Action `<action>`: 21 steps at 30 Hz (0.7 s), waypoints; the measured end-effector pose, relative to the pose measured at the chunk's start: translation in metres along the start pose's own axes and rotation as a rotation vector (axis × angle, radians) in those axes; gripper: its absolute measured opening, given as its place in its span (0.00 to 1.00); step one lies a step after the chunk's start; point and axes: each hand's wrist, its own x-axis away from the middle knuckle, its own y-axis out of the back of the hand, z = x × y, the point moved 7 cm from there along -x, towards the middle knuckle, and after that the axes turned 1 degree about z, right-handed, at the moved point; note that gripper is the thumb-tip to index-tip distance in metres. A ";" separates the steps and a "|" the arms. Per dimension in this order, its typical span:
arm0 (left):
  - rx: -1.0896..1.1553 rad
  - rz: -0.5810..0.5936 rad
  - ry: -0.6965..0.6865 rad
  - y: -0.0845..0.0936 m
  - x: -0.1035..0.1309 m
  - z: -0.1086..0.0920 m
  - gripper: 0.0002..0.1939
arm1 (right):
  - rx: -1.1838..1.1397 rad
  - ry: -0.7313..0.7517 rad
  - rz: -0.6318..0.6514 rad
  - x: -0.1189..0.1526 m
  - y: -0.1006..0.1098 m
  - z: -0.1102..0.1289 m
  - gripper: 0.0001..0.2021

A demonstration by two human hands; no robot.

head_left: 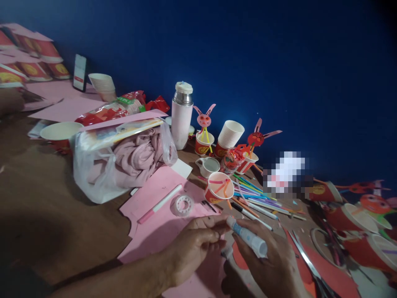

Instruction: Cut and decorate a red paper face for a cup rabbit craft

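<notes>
A glue stick [248, 238] with a clear and blue barrel is gripped in my right hand [273, 256], tilted, its tip towards my left hand. My left hand [197, 242] is closed in a pinch, its fingertips beside the glue stick's tip; whatever is between the fingers is too small or hidden to make out. Under my hands lies pink paper [158, 203]. A roll of clear tape [182, 205] and a pink-and-white marker [159, 205] rest on the paper. Just beyond my hands stands a red paper cup [218, 188] with bent orange and pink strips inside.
Scissors [307, 258] lie on red paper at right, near more cups [353, 219]. Behind are scattered sticks and pens [254, 198], rabbit-faced cups [204, 142], a white bottle [182, 118] and stacked cups [230, 134]. A plastic bag with pink cloth [136, 159] sits left; a phone [80, 72] leans behind.
</notes>
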 end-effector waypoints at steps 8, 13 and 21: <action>0.020 -0.084 0.035 0.008 0.000 0.001 0.15 | -0.023 -0.027 0.003 -0.003 0.000 -0.003 0.07; 0.010 -0.022 -0.001 0.004 -0.002 0.001 0.16 | -0.056 -0.074 0.068 0.000 -0.004 -0.005 0.08; 0.009 -0.042 0.014 0.005 -0.002 0.003 0.18 | -0.087 -0.061 0.001 -0.004 0.001 -0.003 0.08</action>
